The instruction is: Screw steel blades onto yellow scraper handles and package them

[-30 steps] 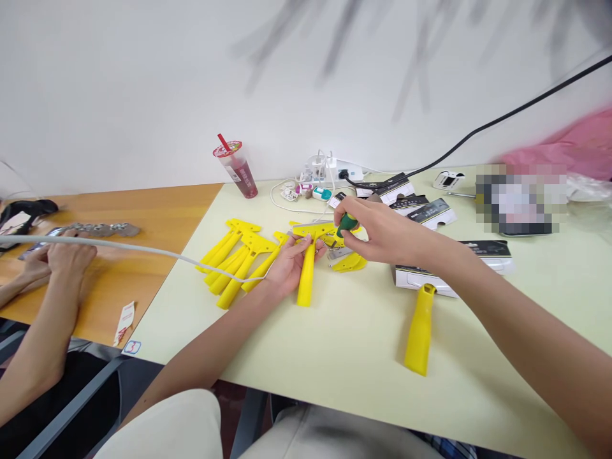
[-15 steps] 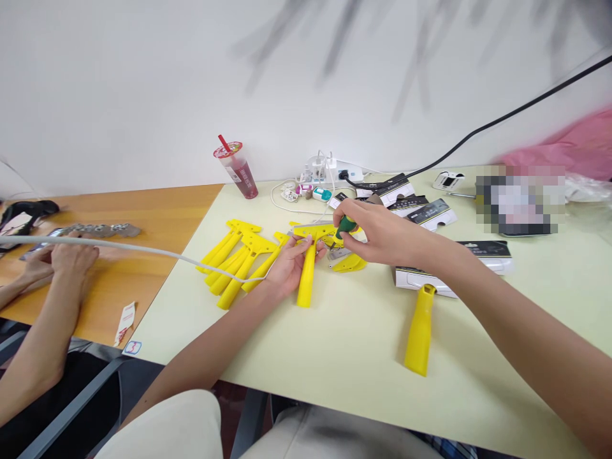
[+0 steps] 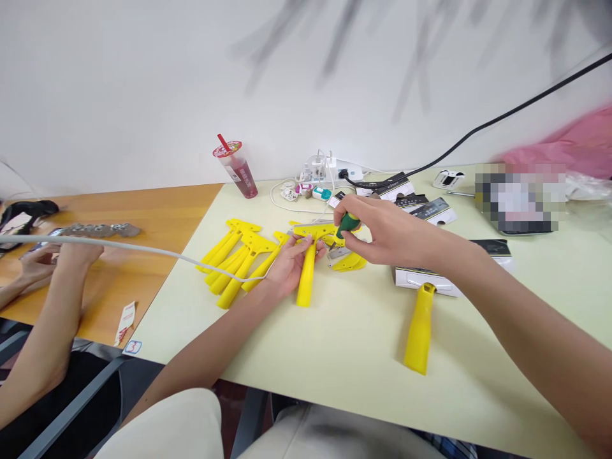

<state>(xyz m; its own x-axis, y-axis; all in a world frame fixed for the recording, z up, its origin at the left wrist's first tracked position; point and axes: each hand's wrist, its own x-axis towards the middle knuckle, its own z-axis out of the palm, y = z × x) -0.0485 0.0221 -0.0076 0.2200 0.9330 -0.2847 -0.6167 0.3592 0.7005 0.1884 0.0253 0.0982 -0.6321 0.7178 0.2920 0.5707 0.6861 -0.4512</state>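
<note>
My left hand [image 3: 288, 262] is closed around the upper part of a yellow scraper [image 3: 306, 277], whose handle points toward me and whose metal blade edge lies at the top. In my right hand [image 3: 377, 229] is a screwdriver [image 3: 348, 223] with a green and yellow handle, gripped over the scraper's right side. The screwdriver's tip is hard to make out against the yellow parts. Several more yellow scrapers [image 3: 239, 261] lie left of my left hand. Yellow and metal pieces [image 3: 351, 261] rest just under my right hand. A loose yellow handle [image 3: 421, 331] lies below my right forearm.
Black and white packages [image 3: 433, 210] lie behind my right hand. A drink cup [image 3: 243, 178], a power strip [image 3: 351, 172] and cables stand along the wall. A white cable [image 3: 143, 247] crosses above my left wrist. At the left, another person's hands [image 3: 71, 255] work over a wooden table [image 3: 162, 223].
My right hand and the screwdriver have shifted and turned slightly. My left hand keeps the scraper in the same place. The other person's hand at the left has moved a little.
</note>
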